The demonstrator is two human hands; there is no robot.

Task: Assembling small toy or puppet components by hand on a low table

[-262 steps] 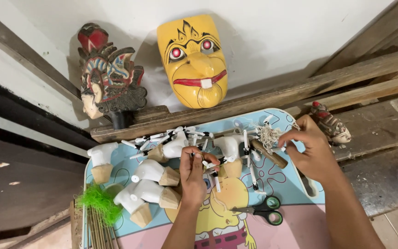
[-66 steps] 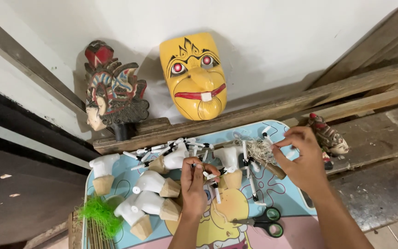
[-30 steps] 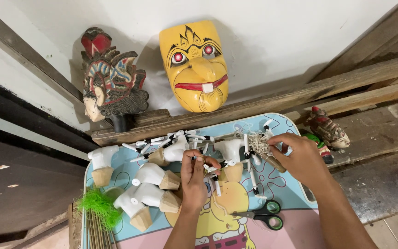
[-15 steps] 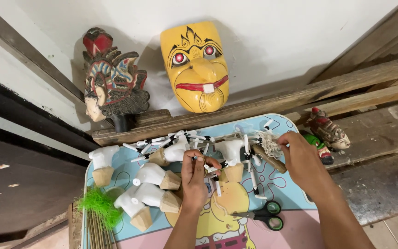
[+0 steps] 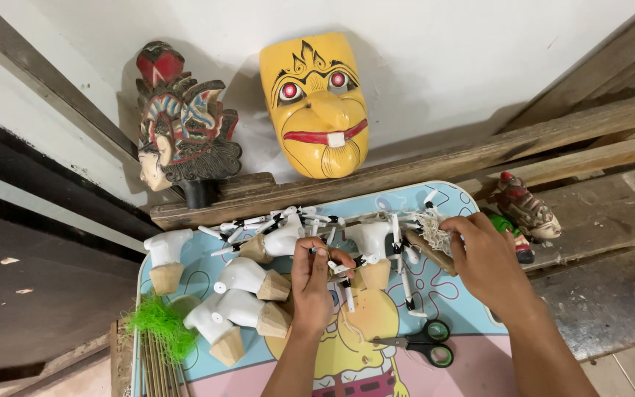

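The left hand [image 5: 314, 283] is resting over the middle of the small cartoon-printed table [image 5: 472, 323], its fingertips drawn together and pinching a thin white puppet limb [image 5: 342, 270] with black joints, just beside the white puppet torso [image 5: 370, 248] that is standing near the table's far edge. The right hand [image 5: 488, 259] is hovering over the table's right side, its fingers curling closed around a tangle of pale string [image 5: 429, 224] and the end of a brown wooden stick [image 5: 428, 250]. Toward the table's left side, several more white torsos on wooden bases [image 5: 248, 278] are lying and standing in a loose group, and a scatter of white-and-black limb pieces [image 5: 259, 220] is lying along the far edge. A pair of black scissors with green-lined handles [image 5: 424, 345] is lying on the table just near of the right hand. A tuft of green fibre [image 5: 157, 323] on thin sticks is leaning at the table's left near corner. Beyond the table, a wooden beam [image 5: 406, 173] is running along the wall, with a yellow carved mask [image 5: 316, 103] propped above it and a painted carved head [image 5: 178, 136] standing to the mask's left. A small painted puppet figure [image 5: 527, 213] is lying just off the table's right edge.
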